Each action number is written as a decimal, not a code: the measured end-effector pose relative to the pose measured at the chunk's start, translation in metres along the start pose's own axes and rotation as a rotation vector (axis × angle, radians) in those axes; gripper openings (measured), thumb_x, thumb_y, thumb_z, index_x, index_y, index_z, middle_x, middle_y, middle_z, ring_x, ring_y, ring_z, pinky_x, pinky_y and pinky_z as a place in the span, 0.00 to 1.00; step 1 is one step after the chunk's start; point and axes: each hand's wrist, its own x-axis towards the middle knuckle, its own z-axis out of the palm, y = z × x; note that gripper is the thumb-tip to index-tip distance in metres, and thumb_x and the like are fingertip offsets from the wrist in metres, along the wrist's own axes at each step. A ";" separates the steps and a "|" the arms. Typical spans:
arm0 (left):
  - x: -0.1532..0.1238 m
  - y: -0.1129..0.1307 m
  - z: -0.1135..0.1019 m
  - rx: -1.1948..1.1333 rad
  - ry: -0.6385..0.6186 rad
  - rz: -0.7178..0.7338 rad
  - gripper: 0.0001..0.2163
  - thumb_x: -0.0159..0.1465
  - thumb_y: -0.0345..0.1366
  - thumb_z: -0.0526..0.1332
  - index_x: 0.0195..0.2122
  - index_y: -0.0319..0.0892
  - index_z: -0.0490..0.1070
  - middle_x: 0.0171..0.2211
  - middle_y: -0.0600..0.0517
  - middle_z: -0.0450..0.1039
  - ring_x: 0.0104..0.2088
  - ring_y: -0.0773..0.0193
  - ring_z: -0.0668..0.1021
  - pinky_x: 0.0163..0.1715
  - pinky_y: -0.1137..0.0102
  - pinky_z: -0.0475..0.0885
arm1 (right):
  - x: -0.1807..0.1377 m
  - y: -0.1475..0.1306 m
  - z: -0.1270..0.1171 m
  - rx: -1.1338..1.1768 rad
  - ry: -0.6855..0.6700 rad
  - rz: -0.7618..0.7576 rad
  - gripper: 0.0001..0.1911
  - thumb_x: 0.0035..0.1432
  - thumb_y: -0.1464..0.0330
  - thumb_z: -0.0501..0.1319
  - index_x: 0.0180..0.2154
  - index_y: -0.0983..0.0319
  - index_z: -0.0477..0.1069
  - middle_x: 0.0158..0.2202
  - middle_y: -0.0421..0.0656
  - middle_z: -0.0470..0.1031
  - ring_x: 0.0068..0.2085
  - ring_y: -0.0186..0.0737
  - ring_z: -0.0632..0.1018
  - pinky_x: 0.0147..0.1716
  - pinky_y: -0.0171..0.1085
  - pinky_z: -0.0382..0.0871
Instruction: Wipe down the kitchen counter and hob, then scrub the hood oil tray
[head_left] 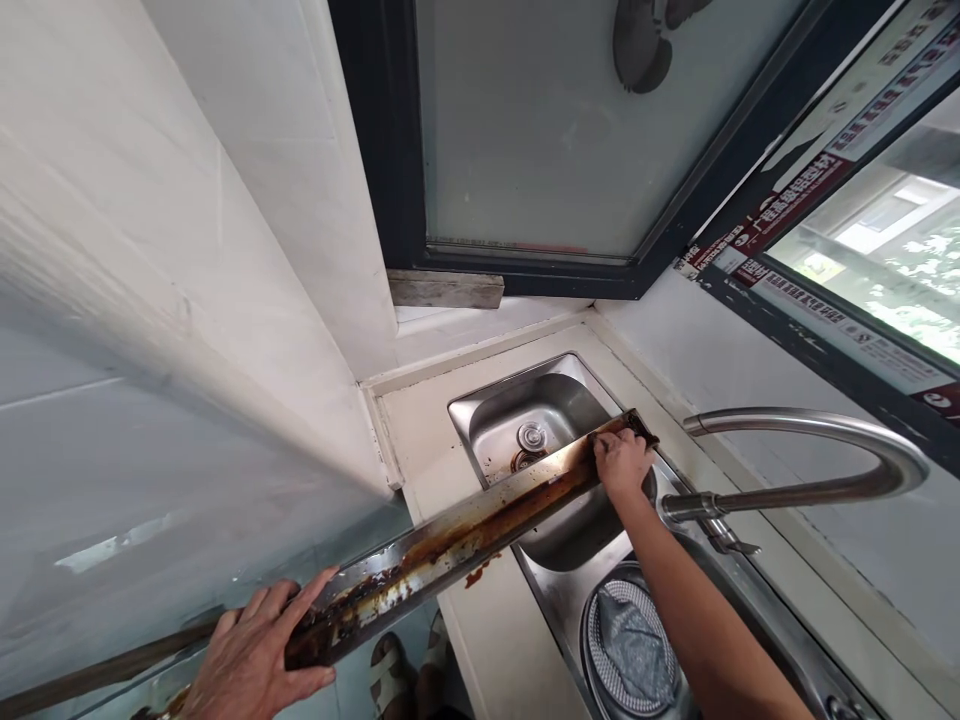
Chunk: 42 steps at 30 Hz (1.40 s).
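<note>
A long, narrow metal tray (465, 520), caked with brown grease and rust, lies slantwise over the steel sink (495, 410). My left hand (259, 655) grips its near end, fingers stretched along the edge and thumb curled underneath. At the far end my right hand (621, 463) is closed over the tray's rim above the sink basin. Whether the right hand also holds a cloth or scrubber I cannot make out.
A curved steel faucet (817, 450) arches over the sink to the right. A round strainer basket with a grey cloth (634, 645) sits in the nearer basin. White countertop (502, 640), tiled wall on the left, window frame behind. Sandalled feet (409, 670) show below.
</note>
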 end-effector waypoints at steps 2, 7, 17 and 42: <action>0.000 -0.001 -0.001 -0.010 -0.004 0.003 0.38 0.53 0.49 0.63 0.68 0.54 0.61 0.50 0.46 0.75 0.51 0.46 0.73 0.47 0.62 0.62 | -0.005 0.001 0.002 0.008 -0.007 -0.033 0.18 0.69 0.60 0.54 0.45 0.56 0.81 0.49 0.51 0.73 0.50 0.53 0.69 0.46 0.48 0.59; 0.000 0.003 -0.010 -0.072 -0.053 0.012 0.39 0.54 0.50 0.63 0.69 0.53 0.60 0.50 0.45 0.74 0.50 0.47 0.73 0.47 0.63 0.61 | 0.035 0.019 -0.005 0.050 -0.027 0.195 0.18 0.69 0.62 0.54 0.49 0.59 0.80 0.50 0.53 0.73 0.49 0.53 0.70 0.45 0.50 0.59; -0.001 0.013 -0.027 -0.139 -0.104 -0.002 0.41 0.52 0.50 0.66 0.68 0.53 0.60 0.49 0.46 0.74 0.51 0.46 0.72 0.48 0.61 0.61 | -0.006 0.001 0.001 -0.021 -0.031 -0.039 0.19 0.69 0.59 0.53 0.45 0.58 0.81 0.49 0.52 0.73 0.49 0.53 0.69 0.45 0.49 0.59; -0.065 -0.021 -0.030 -0.137 -0.148 -0.127 0.43 0.55 0.58 0.65 0.71 0.57 0.52 0.67 0.38 0.62 0.65 0.33 0.63 0.63 0.44 0.51 | -0.182 -0.141 -0.053 -0.052 -0.087 -0.648 0.13 0.69 0.61 0.59 0.49 0.50 0.79 0.48 0.47 0.73 0.47 0.48 0.68 0.40 0.43 0.51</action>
